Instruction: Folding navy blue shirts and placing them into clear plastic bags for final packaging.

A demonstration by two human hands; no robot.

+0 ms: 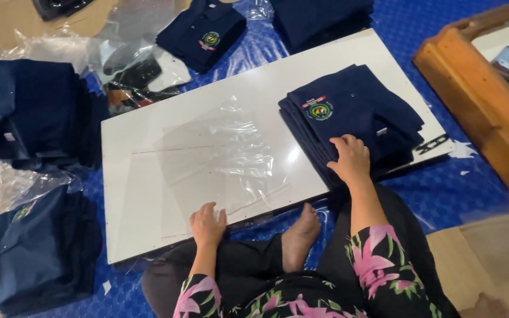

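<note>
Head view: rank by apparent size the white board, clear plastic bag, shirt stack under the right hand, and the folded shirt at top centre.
1. white board
2. clear plastic bag
3. shirt stack under the right hand
4. folded shirt, farther from the camera, so its true size is unsure

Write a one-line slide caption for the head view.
Seated person's left hand rests on a clear plastic bag on a white board; right hand touches a stack of folded navy shirts.

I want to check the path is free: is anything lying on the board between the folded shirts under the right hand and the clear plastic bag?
Nothing visible. The right hand rests on the folded shirts; only bare white board separates them from the clear plastic bag, held by the left hand.
</note>
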